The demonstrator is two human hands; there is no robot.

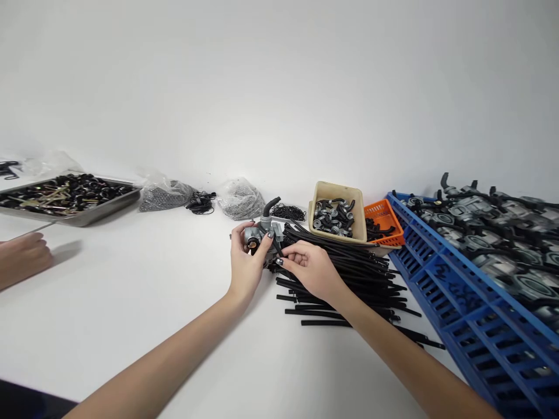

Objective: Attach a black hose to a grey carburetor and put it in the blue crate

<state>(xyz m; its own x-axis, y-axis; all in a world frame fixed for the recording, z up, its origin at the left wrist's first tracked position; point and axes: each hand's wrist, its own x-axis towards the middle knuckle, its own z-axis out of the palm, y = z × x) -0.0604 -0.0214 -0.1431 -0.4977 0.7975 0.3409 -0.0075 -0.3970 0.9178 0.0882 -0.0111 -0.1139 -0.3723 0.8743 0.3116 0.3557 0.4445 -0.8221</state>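
Note:
A silver carburetor [252,233] with a bent black rubber boot [271,205] on its top is held upright in my left hand [245,267], fingers and thumb wrapped round its body. My right hand [315,271] is closed in a pinch on a short black rubber tube [277,247] at the carburetor's right side. Whether the tube's far end is fixed to the body I cannot tell, as my left thumb covers part of it. Under and beside my right hand lies a spread pile of black hoses [349,273].
Right of the hoses stands a blue crate [437,250] full of carburetors. Behind are a cream bin [363,216] of small capped parts and an orange basket [398,231]. Plastic bags [240,201] and a metal tray [98,213] stand left; another person's hand [26,256] is at far left.

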